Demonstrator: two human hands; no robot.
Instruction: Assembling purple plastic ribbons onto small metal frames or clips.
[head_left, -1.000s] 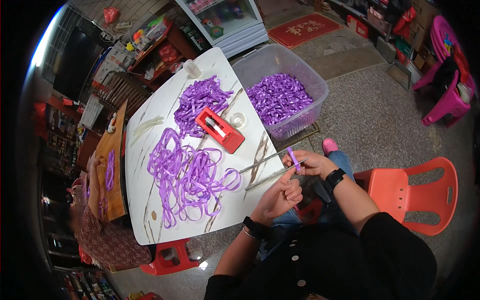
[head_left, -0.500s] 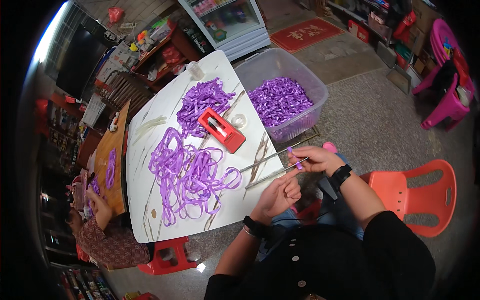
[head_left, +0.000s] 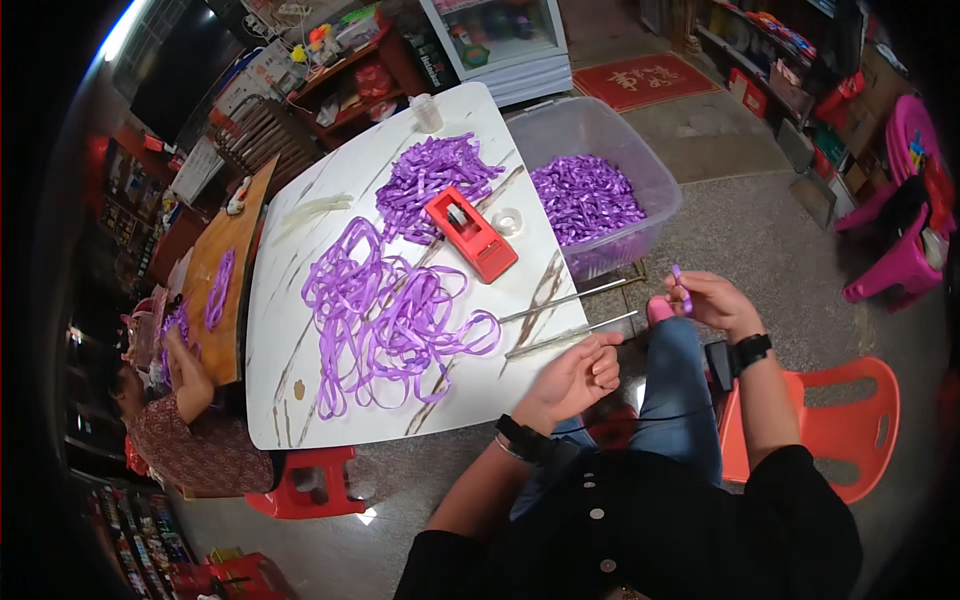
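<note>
My right hand (head_left: pixel 718 303), off the table's right edge, pinches a short looped piece of purple ribbon (head_left: pixel 681 289) between thumb and fingertips. Beside the table edge, my left hand (head_left: pixel 577 382) is half curled, its index finger stretched out just below the near metal rod (head_left: pixel 612 321). Nothing shows in that hand. A second metal rod (head_left: pixel 590 294) runs roughly alongside, and both jut past the table edge. On the white marbled table (head_left: pixel 330 440) lie loose coils of long purple ribbon (head_left: pixel 400 325) and a heap of short purple ribbon pieces (head_left: pixel 425 180).
A red tape dispenser (head_left: pixel 485 255) and a clear tape roll (head_left: pixel 507 222) sit beside the heap. Beyond the right edge stands a clear plastic bin (head_left: pixel 655 190) of purple pieces. An orange chair (head_left: pixel 840 375) is at right. Another person (head_left: pixel 200 440) sits at left by a wooden table (head_left: pixel 210 290).
My right hand has moved right, away from the rods, with the ribbon piece in its fingers. My left hand stays near the rod. The whole view has shifted somewhat.
</note>
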